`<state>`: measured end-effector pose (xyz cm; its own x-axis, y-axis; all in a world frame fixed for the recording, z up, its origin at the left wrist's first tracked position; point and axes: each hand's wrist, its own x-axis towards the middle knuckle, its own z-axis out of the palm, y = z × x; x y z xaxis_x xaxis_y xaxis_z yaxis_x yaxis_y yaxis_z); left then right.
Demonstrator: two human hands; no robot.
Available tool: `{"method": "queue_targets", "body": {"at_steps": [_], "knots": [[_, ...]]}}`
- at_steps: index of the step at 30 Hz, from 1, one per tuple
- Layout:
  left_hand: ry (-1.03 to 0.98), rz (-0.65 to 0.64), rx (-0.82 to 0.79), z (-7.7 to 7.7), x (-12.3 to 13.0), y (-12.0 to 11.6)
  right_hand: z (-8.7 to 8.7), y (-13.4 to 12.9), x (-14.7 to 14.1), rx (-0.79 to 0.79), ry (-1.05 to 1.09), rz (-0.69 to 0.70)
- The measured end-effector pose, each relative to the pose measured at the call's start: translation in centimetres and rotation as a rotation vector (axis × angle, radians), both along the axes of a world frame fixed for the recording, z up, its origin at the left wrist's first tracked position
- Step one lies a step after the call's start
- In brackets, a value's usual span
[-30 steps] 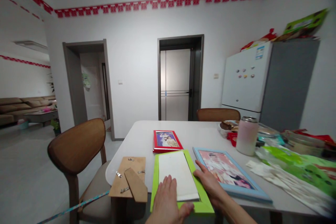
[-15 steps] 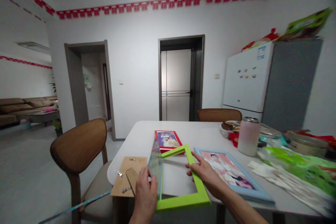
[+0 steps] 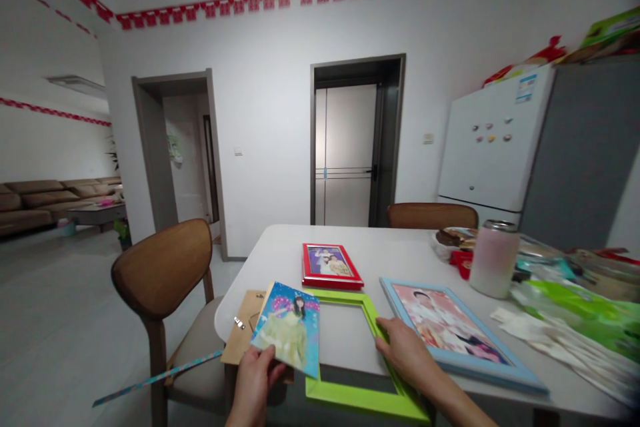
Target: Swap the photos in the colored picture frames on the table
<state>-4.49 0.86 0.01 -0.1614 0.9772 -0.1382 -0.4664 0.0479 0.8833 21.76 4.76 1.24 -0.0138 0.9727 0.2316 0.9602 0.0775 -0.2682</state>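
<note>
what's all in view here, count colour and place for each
table: 1, white, centre foreground
green frame: 1, green, table front
photo: 1, mostly blue, over green frame's left
backing board: 1, tan, table's left, partly behind photo
red frame: 1, red, beyond green frame
blue frame: 1, light blue, right of green frame
tumbler: 1, pink and white, table's right
white cloth: count unclear, white, table's right
packaging: count unclear, mostly green, far right
chairs: 2, brown, left of and beyond table
patterned strip: 1, blue, by left chair
fridge: 1, white and grey, background right
doorways: 2, grey, background
sofa: 1, brown, background left
left hand: 1, bare, gripping photo
right hand: 1, bare, holding green frame
</note>
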Motion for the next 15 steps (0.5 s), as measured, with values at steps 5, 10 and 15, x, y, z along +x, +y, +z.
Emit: {"method": "queue_targets", "body": {"at_steps": [5, 10, 15], "knots": [[-0.018, -0.023, -0.009, -0.7, -0.1, 0.2, -0.6, -0.1, -0.8, 0.077, -0.009, 0.018], [-0.055, -0.027, 0.02, -0.4, 0.2, 0.1, -0.5, -0.4, -2.9, 0.079, 0.041, 0.054], [-0.046, -0.007, 0.063, 0.1, 1.2, 0.4, 1.1, -1.0, -4.9, 0.103, 0.184, 0.143]]}}
